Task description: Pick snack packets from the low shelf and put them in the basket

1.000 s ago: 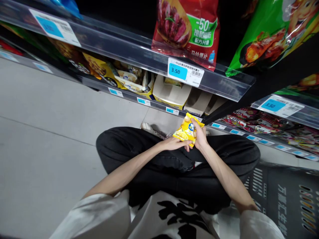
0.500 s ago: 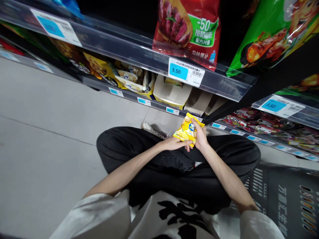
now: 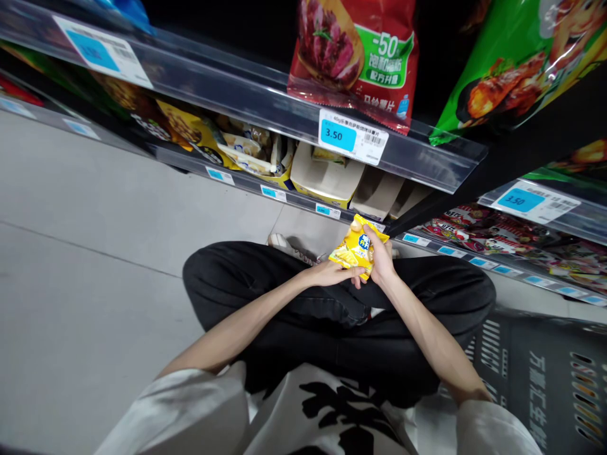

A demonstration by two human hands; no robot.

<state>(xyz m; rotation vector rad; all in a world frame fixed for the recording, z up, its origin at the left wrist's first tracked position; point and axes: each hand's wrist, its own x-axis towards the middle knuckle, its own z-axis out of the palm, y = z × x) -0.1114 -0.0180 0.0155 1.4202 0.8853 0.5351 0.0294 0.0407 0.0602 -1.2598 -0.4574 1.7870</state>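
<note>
I squat in front of shop shelves, my knees in black trousers. Both hands hold a small yellow snack packet (image 3: 355,247) over my lap. My left hand (image 3: 331,274) grips its lower left edge with the fingers curled under it. My right hand (image 3: 382,259) is wrapped round its right side, thumb on the front. The packet is tilted, its top pointing at the lowest shelf.
A clear shelf rail (image 3: 265,95) with a 3.50 price tag (image 3: 352,136) runs above. A red snack bag (image 3: 358,57) and a green bag (image 3: 516,63) stand on it. Open cardboard boxes (image 3: 327,180) sit on the low shelf. A dark plastic basket (image 3: 545,373) stands at my right. Grey floor tiles (image 3: 85,240) lie left.
</note>
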